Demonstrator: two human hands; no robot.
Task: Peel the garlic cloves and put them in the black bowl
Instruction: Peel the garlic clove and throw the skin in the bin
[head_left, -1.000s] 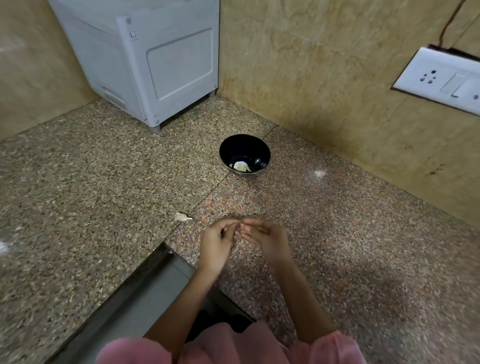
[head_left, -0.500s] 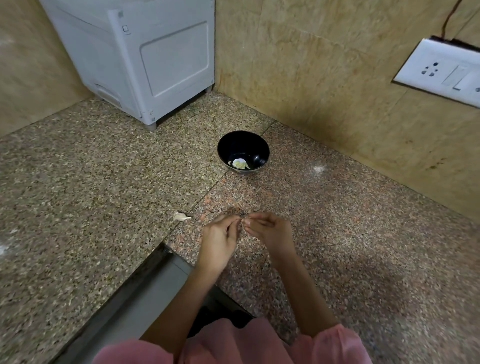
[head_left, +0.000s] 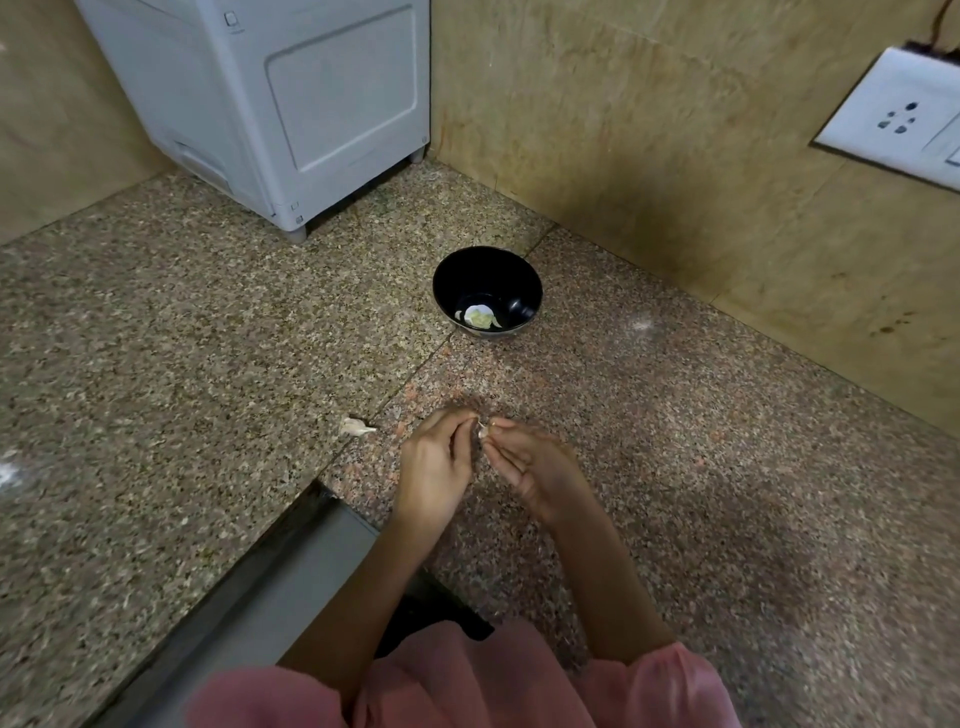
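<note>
My left hand (head_left: 436, 467) and my right hand (head_left: 535, 465) meet over the granite counter, fingertips together. Between them they pinch a small pale garlic clove (head_left: 482, 431); only a sliver of it shows. The black bowl (head_left: 488, 275) stands further back on the counter, with pale peeled garlic (head_left: 479, 316) lying in its bottom. A loose unpeeled clove (head_left: 355, 427) lies on the counter to the left of my left hand.
A white appliance (head_left: 291, 104) stands at the back left against the tiled wall. A white socket plate (head_left: 898, 117) is on the right wall. A metal sink edge (head_left: 291, 571) drops away at the front left of the counter (head_left: 727, 493).
Both hands stay together in the same spot, fingers working at the clove. The view has tilted slightly; the bowl and loose clove have not moved.
</note>
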